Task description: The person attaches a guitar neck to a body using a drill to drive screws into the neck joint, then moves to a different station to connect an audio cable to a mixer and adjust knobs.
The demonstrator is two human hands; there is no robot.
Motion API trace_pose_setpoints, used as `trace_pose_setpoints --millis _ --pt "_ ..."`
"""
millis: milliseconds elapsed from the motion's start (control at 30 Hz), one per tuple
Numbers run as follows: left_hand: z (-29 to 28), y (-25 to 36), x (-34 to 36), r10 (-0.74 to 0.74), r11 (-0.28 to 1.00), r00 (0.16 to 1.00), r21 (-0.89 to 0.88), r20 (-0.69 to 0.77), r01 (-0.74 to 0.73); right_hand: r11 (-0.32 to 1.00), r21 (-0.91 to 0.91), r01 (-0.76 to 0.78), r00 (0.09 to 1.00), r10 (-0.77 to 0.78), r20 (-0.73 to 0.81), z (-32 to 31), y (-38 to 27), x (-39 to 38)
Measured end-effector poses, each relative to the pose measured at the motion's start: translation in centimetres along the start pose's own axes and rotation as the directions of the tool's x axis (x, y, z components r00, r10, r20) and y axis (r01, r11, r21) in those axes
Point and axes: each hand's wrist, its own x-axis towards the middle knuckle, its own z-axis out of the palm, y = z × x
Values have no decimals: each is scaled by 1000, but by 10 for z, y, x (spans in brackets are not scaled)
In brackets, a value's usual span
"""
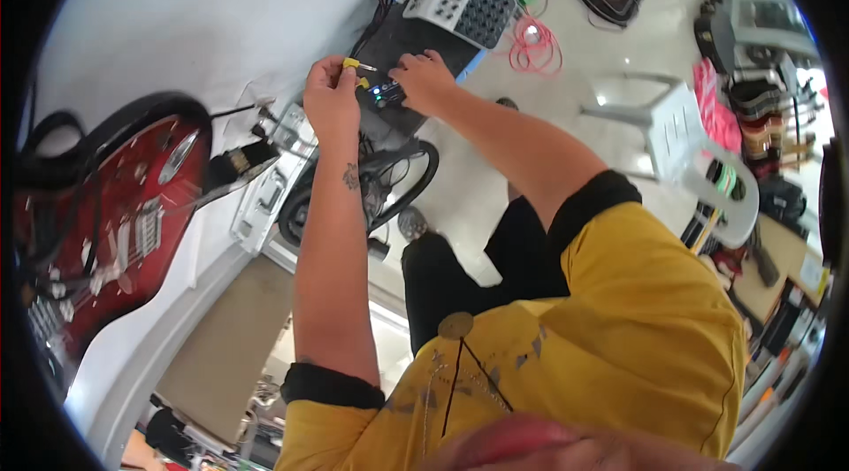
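Note:
Between the thumb and fingers of my left hand (331, 101) is a yellow jack plug (352, 63), its bare metal tip pointing right. Just below it, a second yellow plug (363, 83) sits at the left side of a small black box (384, 96) with lit blue and green lights. My right hand (426, 82) is closed round the right side of that box, its fingers bent over the edge. The box is on a dark stand (445, 60) against the wall. Part of the box is hidden by my right hand.
A grey mixer (464, 4) stands at the stand's far end, with pink cable (536, 48) coiled on the floor beside it. A red electric guitar (133, 214) hangs at left. On the right are a white plastic chair (676, 122) and several guitars (761, 122).

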Motion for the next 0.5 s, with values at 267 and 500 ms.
trace_pose_setpoints --millis 267,500 --pt "122 -46 114 -19 952 995 301 -102 49 980 95 176 981 -168 -93 16 61 49" --pt "168 -58 143 -99 920 992 372 -80 122 971 125 206 959 -174 -225 11 81 32"
